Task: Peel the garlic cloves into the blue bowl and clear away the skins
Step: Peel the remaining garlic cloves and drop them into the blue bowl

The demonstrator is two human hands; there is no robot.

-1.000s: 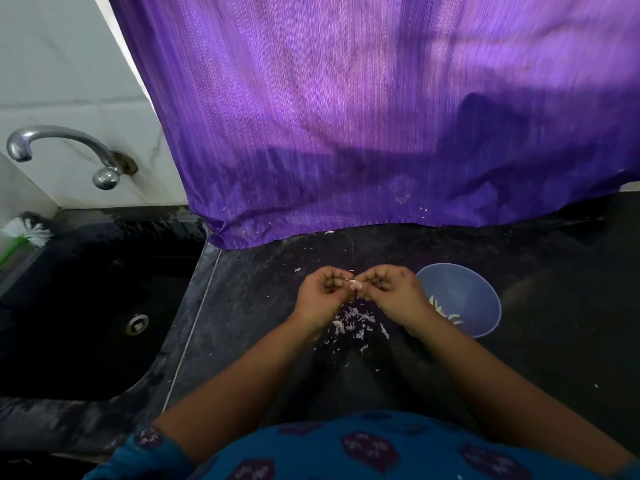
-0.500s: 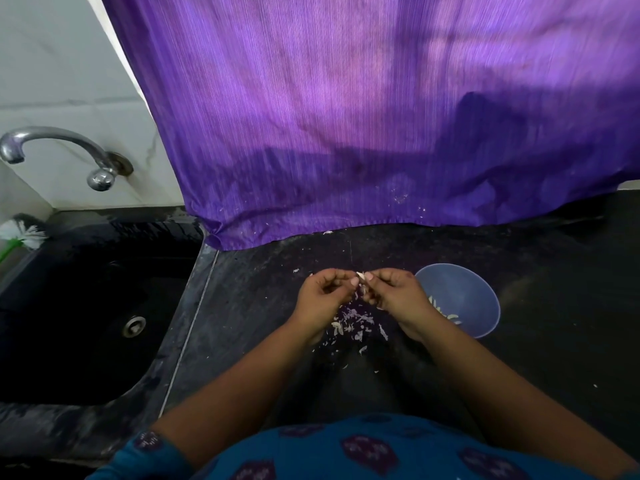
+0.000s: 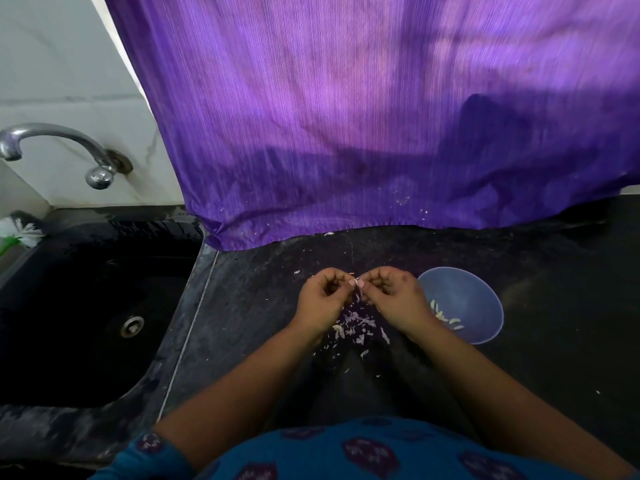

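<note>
Both my left hand (image 3: pixel 323 296) and right hand (image 3: pixel 391 294) pinch one garlic clove (image 3: pixel 356 282) — a few peeled ones in the blue bowl (image 3: pixel 485 306), skins (image 3: pixel 356 323) left of it still uncleared.

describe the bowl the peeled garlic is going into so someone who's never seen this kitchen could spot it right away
On the dark countertop right of the black sink, look just beyond the person's right hand. The blue bowl stands there, round, with pale peeled cloves inside, the only dish on the counter.
</note>
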